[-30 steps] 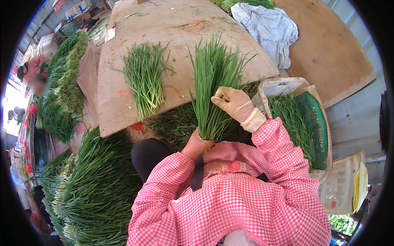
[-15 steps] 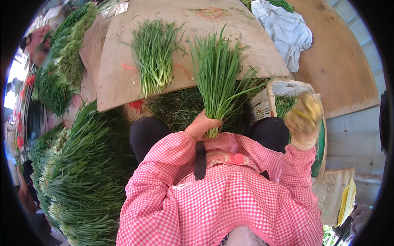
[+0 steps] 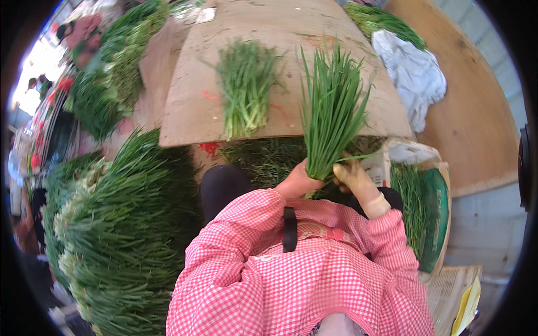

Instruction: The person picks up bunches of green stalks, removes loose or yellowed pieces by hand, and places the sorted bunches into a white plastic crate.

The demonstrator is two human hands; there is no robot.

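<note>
Upright in front of my body is a bunch of garlic chives (image 3: 330, 117), its long flat green leaves fanning upward. My left hand (image 3: 300, 182), bare, is closed round its lower stems. At the right side of the bunch is my right hand (image 3: 354, 178), wearing a yellowish glove. Its fingers are curled against the outer leaves, and a stray blade juts out past them to the right. The bunch partly hides those fingertips. Another bunch of garlic chives (image 3: 246, 84) lies on the wooden board (image 3: 188, 106), pale stem ends toward me.
A large heap of garlic chives (image 3: 123, 235) rises on my left. To my right stands a white crate (image 3: 412, 151) holding greens and a green sheet (image 3: 437, 213). A pale cloth (image 3: 412, 78) lies at the board's right edge. A person (image 3: 84, 33) is at the far left.
My gloved right hand has come in from over the crate to the right side of the held bunch. My left hand keeps its grip. The whole view has shifted slightly.
</note>
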